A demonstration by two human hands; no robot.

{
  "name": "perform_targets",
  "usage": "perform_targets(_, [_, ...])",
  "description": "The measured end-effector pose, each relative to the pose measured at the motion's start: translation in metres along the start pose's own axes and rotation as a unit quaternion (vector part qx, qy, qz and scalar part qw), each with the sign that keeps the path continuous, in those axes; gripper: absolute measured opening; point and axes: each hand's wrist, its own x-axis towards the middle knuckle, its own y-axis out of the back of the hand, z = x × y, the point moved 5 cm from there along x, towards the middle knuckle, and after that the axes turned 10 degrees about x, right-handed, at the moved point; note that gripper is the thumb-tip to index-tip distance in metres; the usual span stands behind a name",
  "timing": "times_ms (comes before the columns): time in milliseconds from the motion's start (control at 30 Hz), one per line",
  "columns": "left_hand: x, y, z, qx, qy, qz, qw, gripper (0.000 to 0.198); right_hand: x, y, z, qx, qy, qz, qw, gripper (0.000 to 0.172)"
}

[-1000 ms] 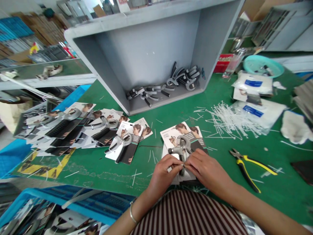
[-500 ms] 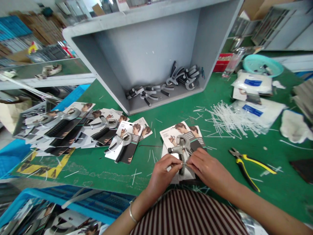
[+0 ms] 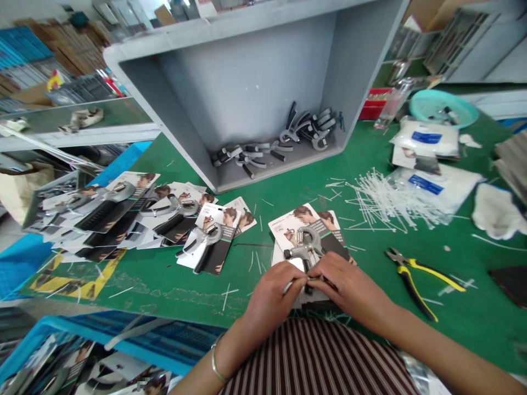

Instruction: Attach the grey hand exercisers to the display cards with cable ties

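A grey hand grip strengthener [image 3: 309, 239] with a coiled spring lies on a printed backing card [image 3: 280, 230] in front of me. More cards show beneath that one. My left hand [image 3: 272, 291] is closed in a pinch at the strengthener's handle, and my right hand [image 3: 346, 280] pinches there from the other side. Their fingertips meet over the handle on a thin cable tie, which is mostly hidden now. To the right, yellow-and-black cutting pliers [image 3: 402, 265] lie with their handles spread. Behind them is a heap of loose white cable ties [image 3: 391, 200].
A grey crate [image 3: 247, 77] on its side holds several hand grips. Carded grips [image 3: 212, 241] pile up at left. A blue crate [image 3: 173, 334] stands below the table edge. Plastic bags [image 3: 428, 137] and a turquoise basin [image 3: 465, 112] are at back right.
Both hands have come closer together, so the fingertips now touch and cover the tie seen between them before. The right hand has shifted slightly left.
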Motion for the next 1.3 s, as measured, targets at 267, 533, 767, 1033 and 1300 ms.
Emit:
perform_targets(267, [0.001, 0.015, 0.019, 0.125, -0.035, -0.015, 0.991, 0.02, 0.002, 0.002, -0.012, -0.053, 0.025, -0.011, 0.998, 0.02])
perform_targets(533, [-0.004, 0.004, 0.011, -0.023, 0.019, 0.066, 0.997, 0.012, -0.007, 0.0, -0.004, 0.034, 0.003, 0.051, 0.998, 0.014])
perform_targets(767, [-0.013, -0.017, 0.0, 0.108, 0.036, 0.132, 0.985, 0.037, -0.013, -0.002, 0.012, 0.124, -0.024, 0.161, 0.979, 0.013])
perform_targets(1033, [-0.009, -0.002, -0.017, 0.075, 0.067, 0.066, 0.993, 0.015, -0.052, 0.006, 0.029, 0.054, -0.073, 0.208, 0.974, 0.01])
perform_targets(1300, [0.004, -0.028, -0.03, 0.107, 0.117, 0.109, 0.981, 0.085, -0.188, 0.064, 0.14, -0.323, -0.293, 0.082, 0.896, 0.089])
